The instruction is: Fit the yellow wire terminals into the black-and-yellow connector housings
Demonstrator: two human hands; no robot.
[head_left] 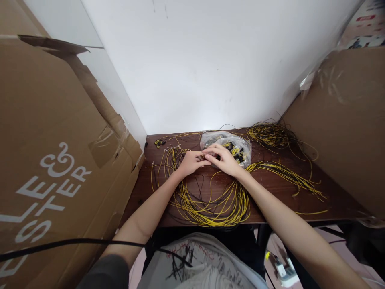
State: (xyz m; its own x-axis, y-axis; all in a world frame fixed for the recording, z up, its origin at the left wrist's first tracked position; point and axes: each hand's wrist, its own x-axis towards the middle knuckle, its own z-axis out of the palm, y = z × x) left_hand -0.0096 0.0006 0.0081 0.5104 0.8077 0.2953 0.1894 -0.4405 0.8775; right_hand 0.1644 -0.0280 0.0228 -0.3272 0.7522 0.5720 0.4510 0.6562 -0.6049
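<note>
My left hand (192, 162) and my right hand (221, 159) meet above the dark brown table, fingertips close together. The fingers of both are pinched, and what lies between them is too small to make out. Right behind them a clear plastic bag (247, 149) holds black and yellow connector pieces (234, 149). A long bundle of yellow and black wires (219, 214) curves under my forearms, its ends fanning out at the left of my left hand and at the right of my right forearm.
Behind at the right lies a tangled wire heap (267, 134). A few small connectors (158, 143) sit at the back left of the table (327, 200). Cardboard boxes (75, 192) flank both sides, and a white wall (192, 72) stands behind. A black cable (81, 241) crosses the lower left.
</note>
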